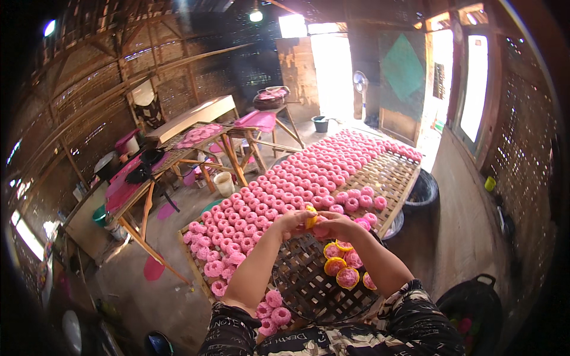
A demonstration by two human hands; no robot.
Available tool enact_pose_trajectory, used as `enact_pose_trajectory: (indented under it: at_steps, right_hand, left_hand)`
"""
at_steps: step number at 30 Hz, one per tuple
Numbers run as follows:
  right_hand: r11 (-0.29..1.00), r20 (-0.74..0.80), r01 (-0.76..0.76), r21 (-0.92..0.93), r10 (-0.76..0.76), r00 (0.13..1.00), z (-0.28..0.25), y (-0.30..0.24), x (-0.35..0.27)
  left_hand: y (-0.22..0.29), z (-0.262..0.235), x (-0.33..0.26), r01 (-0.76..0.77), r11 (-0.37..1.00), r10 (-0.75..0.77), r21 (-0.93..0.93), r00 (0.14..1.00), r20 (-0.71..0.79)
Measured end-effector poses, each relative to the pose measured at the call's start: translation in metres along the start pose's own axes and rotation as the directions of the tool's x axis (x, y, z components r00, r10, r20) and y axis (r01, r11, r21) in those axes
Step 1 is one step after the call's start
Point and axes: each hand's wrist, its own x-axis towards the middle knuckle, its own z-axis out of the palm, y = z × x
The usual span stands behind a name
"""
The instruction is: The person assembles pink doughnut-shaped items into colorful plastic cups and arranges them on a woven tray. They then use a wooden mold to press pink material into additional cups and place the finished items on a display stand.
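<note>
My two hands meet above a woven bamboo rack (297,270). My left hand (291,224) is closed on a small round yellow mould (312,217). Against it, my right hand (337,226) curls its fingers round a pink ring-shaped piece (321,220); the fingers partly hide both things. Below my right forearm, several yellow moulds (335,266) filled with pink strands sit grouped on the rack. Rows of pink rings (279,196) cover much of the rack beyond my hands. A few more pink rings (274,298) lie by my left forearm.
Wooden tables (142,190) with pink sheets stand to the left. A cream bucket (224,184) is on the floor between tables and rack. Black tubs (423,190) stand at the rack's right, another (475,302) near my right side. A fan (360,89) stands by the bright doorway.
</note>
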Motion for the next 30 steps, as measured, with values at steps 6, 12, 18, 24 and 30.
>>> enact_pose_trajectory:
  at_steps: [6, 12, 18, 24, 30]
  right_hand:
    - [0.981, -0.093, 0.066, 0.184, -0.050, 0.994, -0.073, 0.012, 0.048]
    - [0.969, -0.747, 0.147, 0.200, 0.054, 0.662, -0.159, -0.037, 0.099]
    - [0.913, -0.605, 0.091, -0.398, -0.336, 0.722, -0.090, -0.040, 0.087]
    - [0.975, 0.018, 0.016, -0.223, -0.012, 1.000, 0.008, 0.007, 0.048]
    - [0.840, 0.000, -0.051, 0.540, 0.061, 0.998, 0.019, 0.019, 0.042]
  left_hand:
    - [-0.017, -0.022, -0.025, -0.050, 0.999, 0.050, 0.001, 0.996, -0.071]
    - [-0.031, -0.016, -0.036, -0.171, 0.865, 0.321, 0.472, 0.911, -0.260]
    - [-0.035, -0.004, -0.032, -0.117, 0.540, 0.551, 0.834, 0.798, -0.244]
    - [-0.033, 0.017, -0.024, -0.185, 0.205, 0.774, 0.961, 0.632, -0.043]
    - [-0.019, 0.024, -0.025, -0.394, 0.254, 0.855, 0.883, 0.518, -0.015]
